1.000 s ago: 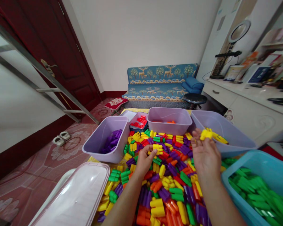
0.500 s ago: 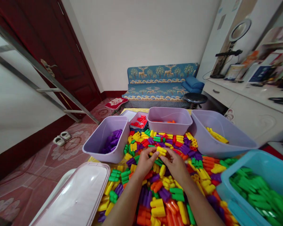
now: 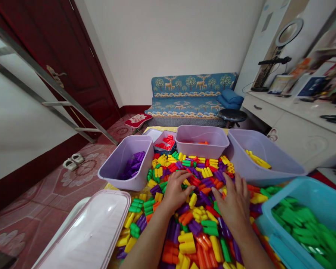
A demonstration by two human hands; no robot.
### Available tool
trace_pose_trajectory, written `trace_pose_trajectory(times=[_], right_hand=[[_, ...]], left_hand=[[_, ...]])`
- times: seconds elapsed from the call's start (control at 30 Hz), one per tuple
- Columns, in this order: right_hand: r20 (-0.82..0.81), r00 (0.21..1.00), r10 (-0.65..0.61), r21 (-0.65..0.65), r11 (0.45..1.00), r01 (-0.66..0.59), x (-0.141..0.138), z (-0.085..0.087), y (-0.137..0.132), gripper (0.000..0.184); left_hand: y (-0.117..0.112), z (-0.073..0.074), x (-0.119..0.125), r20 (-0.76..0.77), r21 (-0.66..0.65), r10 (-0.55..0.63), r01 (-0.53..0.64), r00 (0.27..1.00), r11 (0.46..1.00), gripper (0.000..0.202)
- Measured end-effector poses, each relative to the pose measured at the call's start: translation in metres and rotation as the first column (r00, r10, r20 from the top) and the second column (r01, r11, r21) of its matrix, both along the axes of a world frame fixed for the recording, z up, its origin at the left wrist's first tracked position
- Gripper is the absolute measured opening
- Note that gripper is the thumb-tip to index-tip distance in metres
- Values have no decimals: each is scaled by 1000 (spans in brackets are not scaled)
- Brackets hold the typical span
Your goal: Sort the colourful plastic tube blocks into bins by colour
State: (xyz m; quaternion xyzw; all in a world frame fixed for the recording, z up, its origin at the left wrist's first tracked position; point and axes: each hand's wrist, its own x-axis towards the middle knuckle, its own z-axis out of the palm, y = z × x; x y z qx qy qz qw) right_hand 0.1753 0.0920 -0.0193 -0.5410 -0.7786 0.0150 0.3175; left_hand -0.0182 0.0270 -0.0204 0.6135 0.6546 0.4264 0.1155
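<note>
A thick spread of plastic tube-shaped toy blocks (image 3: 187,243) in yellow, green, purple, red and orange covers the table before me. Over its left-middle part my left hand (image 3: 176,190) is open, thumb apart from the curved fingers, with no block visible in it. My right hand (image 3: 233,200) hovers over the right part of the pile, fingers spread and nothing held. Between the hands lie purple, red and yellow pieces, among them a joined yellow block (image 3: 206,172) just beyond. What lies under both palms is hidden.
Around the pile stand a lilac bin with purple blocks (image 3: 140,185), a small box with red ones (image 3: 165,152), a lilac bin with orange pieces (image 3: 201,151), another with yellow (image 3: 268,179), and a blue bin with green (image 3: 271,220). A pale lid (image 3: 92,228) lies left.
Half a second ago both hands met over the pile around a yellow joined block. They have let go of it and parted, the right hand moving to the right.
</note>
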Motion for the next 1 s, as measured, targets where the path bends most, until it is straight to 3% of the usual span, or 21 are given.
trace_pose_trajectory(times=[0.17,0.27,0.33,0.4,0.5,0.53,0.57,0.63,0.7,0.77,0.87,1.0], right_hand=[[37,986,-160,-157,974,164,13,-15,8,68],[-3,991,-134,-257,958,129,7,-20,15,73],[-99,994,-55,-315,949,21,-6,-20,14,74],[-282,957,69,-372,911,-175,-21,-16,9,75],[-626,744,232,-382,741,-552,-38,-8,2,70],[-686,680,258,-356,696,-624,-38,-6,1,65],[-703,655,278,-331,687,-647,-36,-4,3,60],[-613,730,302,-290,773,-564,-25,-2,12,53],[-422,870,254,-233,897,-375,-12,-4,25,51],[-200,969,146,-217,958,-189,-5,-8,35,54],[-18,996,87,-283,955,-89,-11,-14,38,58],[-218,921,324,-379,841,-386,-29,-14,27,55]], left_hand=[[-1,0,2,-117,-48,54,-60,992,997,51],[-1,1,3,-167,-91,14,-30,986,995,58],[-1,2,3,-187,-110,-12,-9,982,994,60],[-1,2,4,-195,-112,-28,6,980,994,62],[-1,2,4,-191,-91,-35,18,981,996,64],[-1,2,4,-188,-88,-35,18,982,996,65],[-1,2,3,-186,-88,-33,17,982,996,65],[-1,1,3,-185,-99,-25,6,982,995,68],[-1,1,3,-189,-111,-19,-2,982,994,69],[0,1,3,-189,-114,-24,2,982,993,69],[2,2,4,-176,-106,-69,51,982,993,68],[2,6,6,-152,-78,-163,152,975,985,74]])
